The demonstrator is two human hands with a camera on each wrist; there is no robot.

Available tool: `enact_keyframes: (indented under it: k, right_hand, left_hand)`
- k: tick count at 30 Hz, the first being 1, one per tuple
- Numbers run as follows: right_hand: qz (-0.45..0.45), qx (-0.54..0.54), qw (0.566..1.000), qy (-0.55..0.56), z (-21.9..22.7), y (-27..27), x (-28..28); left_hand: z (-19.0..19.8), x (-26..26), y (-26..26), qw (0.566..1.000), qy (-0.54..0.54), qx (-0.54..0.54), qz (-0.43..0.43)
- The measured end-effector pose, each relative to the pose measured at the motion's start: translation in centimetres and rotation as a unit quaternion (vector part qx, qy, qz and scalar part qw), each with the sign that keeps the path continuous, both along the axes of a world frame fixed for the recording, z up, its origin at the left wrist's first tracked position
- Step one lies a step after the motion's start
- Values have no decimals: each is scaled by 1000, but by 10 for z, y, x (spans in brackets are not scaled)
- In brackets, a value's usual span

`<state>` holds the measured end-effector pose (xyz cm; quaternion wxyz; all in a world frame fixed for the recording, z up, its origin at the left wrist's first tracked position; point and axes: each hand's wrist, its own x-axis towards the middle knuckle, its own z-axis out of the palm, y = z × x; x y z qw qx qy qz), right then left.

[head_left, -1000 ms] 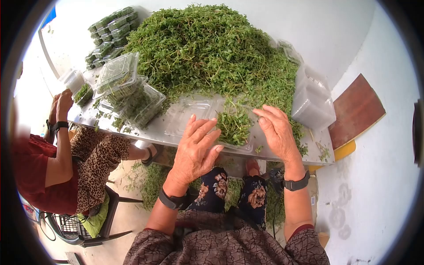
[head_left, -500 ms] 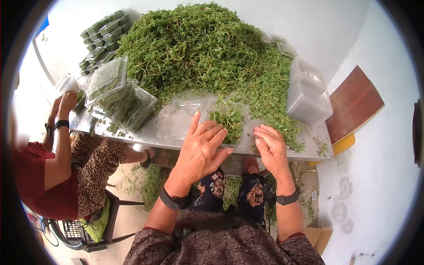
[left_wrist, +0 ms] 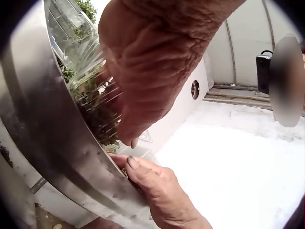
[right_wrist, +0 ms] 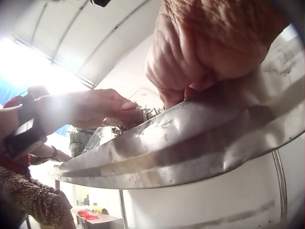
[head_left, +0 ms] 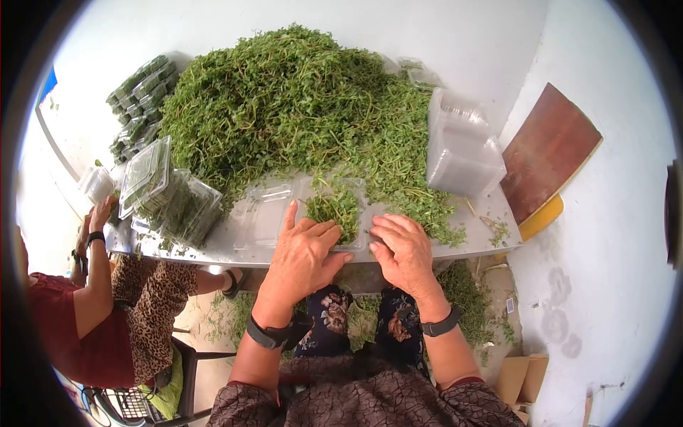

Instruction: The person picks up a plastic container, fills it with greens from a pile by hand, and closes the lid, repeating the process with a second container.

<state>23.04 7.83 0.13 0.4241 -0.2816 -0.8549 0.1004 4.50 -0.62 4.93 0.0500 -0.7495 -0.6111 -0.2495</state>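
Note:
An open clear plastic clamshell box [head_left: 361, 206] lies near the table's front edge, its base holding a bunch of green leafy stems [head_left: 334, 208]. Its flat lid [head_left: 257, 213] is spread out to the left. My left hand [head_left: 299, 255] reaches over the front left of the base, with its fingers at the greens and the thumb apart. In the left wrist view the greens lie partly behind that hand [left_wrist: 147, 67]. My right hand [head_left: 403, 255] is just right of the base, fingers loosely bent down close to the tabletop, holding nothing visible.
A large heap of greens [head_left: 284, 107] covers the back of the metal table [head_left: 398, 245]. Nested empty boxes [head_left: 466, 149] stand at right. Filled boxes [head_left: 178, 203] are piled at left, with more stacked [head_left: 142, 99] behind. Another person [head_left: 92, 306] sits at left.
The head view has shifted, bringing the table lower and leftward. My right hand has come down beside the box, its fingers more bent. My left hand stays over the box's front left, slightly shifted.

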Motion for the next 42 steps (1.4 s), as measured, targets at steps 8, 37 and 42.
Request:
enact_keyframes:
  k: [8, 37, 42]
  right_hand:
    - [0, 6, 1000, 16, -4, 0, -1]
    - [-131, 20, 987, -89, 39, 22, 8]
    - [-210, 24, 947, -241, 39, 53, 5]
  left_hand:
    - [-5, -12, 1, 999, 17, 28, -7]
    - [-40, -52, -16, 930, -60, 336, 135]
    - [-45, -60, -10, 921, -86, 348, 150]
